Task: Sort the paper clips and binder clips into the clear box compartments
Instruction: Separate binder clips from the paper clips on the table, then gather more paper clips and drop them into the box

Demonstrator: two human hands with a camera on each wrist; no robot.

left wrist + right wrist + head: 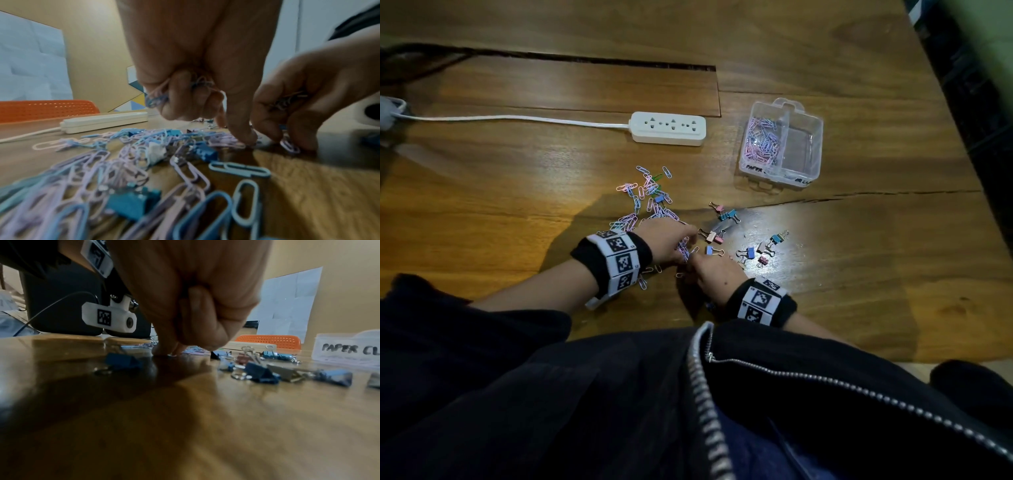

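gathering paper clips with both hands now, low over the wooden table [859,274]. the left hand [666,240] is clenched around a small bundle of paper clips [156,97], curled fingers trapping pink and blue wire against the palm while the index finger [242,129] reaches down to the surface. the right hand [710,274] has clips tucked in its curled palm too, seen from the left wrist, and its fingertips press on a purple clip [290,146] lying flat on the wood.

the loose pile of paper clips [650,202] spreads just beyond the left hand, with a few binder clips mixed into it. most binder clips [750,240] lie scattered to the right of the hands. the clear box [815,150] stands well apart, up and to the right; its left compartment already holds paper clips, the right one looks bare so far. a white power strip [667,128] lies beyond the pile.

risks from here, as i judge it: both fists are loaded, so another pinch could loosen the grip and spill clips back onto the table. clips hook into each other, so a lift may drag a chain along, or snag a binder clip from the pile into the wrong compartment. the purple clip lies flat on slick wood and may skid away instead of lifting. and the carry to the box is long enough for stragglers to drop.
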